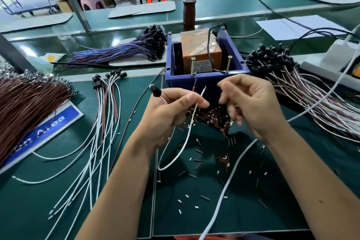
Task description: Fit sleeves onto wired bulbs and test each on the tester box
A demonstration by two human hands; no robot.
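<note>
My left hand (167,113) pinches the two leads of a wired bulb (154,91) between thumb and forefinger. The bulb, with its black base, sticks out to the upper left, and the stripped ends point up toward the tester box. The white lead (176,152) loops down below the hand. My right hand (253,105) hovers just right of the wire ends with thumb and forefinger apart and the other fingers curled; I see nothing in it. The tester box (206,79) is a blue bin holding an orange unit with two upright screws (192,66). A heap of small sleeves (211,117) lies before it.
Bundles of wired bulbs lie at the right (282,70), behind left (126,50) and far left (29,103). Loose wired bulbs (105,107) spread left of my left arm. A bottle (189,0) stands behind the box. A white cable (233,177) crosses the green mat (224,220).
</note>
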